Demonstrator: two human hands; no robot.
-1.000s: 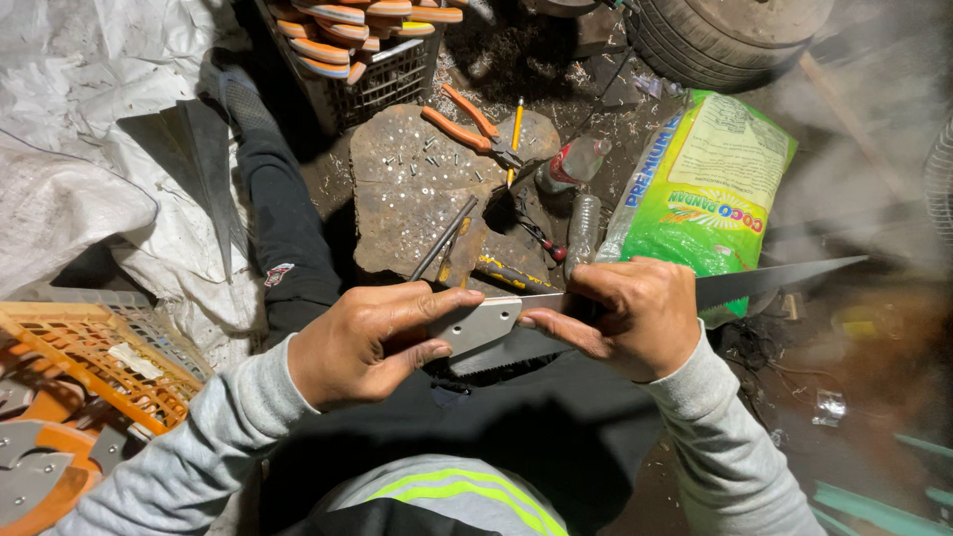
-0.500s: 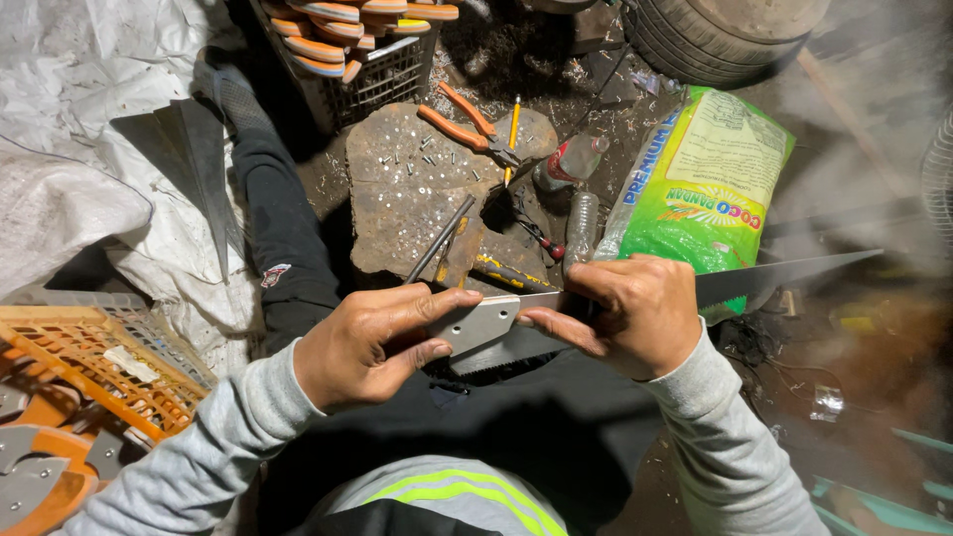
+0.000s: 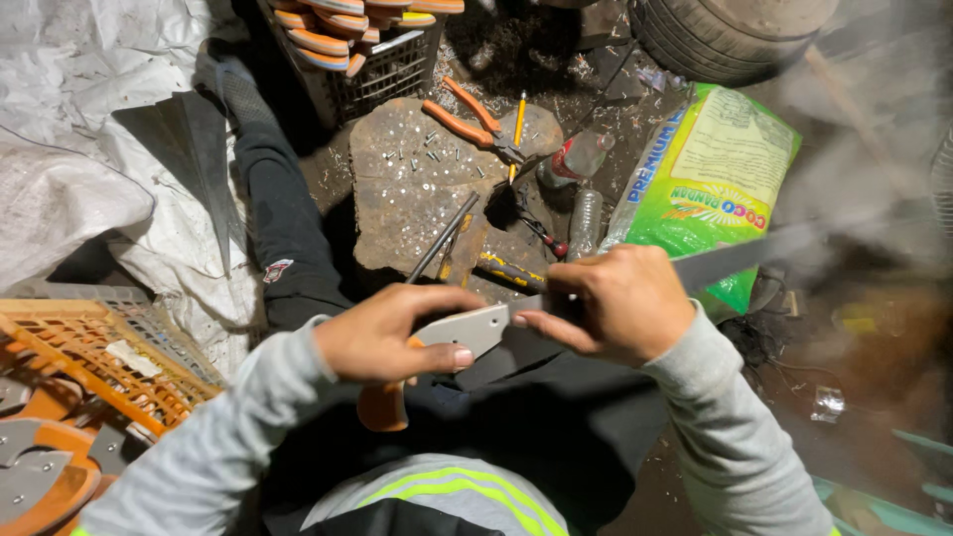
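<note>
My left hand grips a grey metal tang plate with thumb and fingers, and an orange handle piece shows just below that hand. My right hand is closed around a long steel blade that runs out to the right, over a green printed bag. The two hands nearly touch at the joint between plate and blade, above my dark-trousered lap.
A flat stone block strewn with small rivets lies ahead, with orange-handled pliers, a metal rod and a pencil on it. A black crate of orange handles stands behind, an orange crate at left, a tyre at top right, a green bag at right.
The hands stay on the plate and blade; the blade's far end has tilted slightly upward. My view has shifted a little.
</note>
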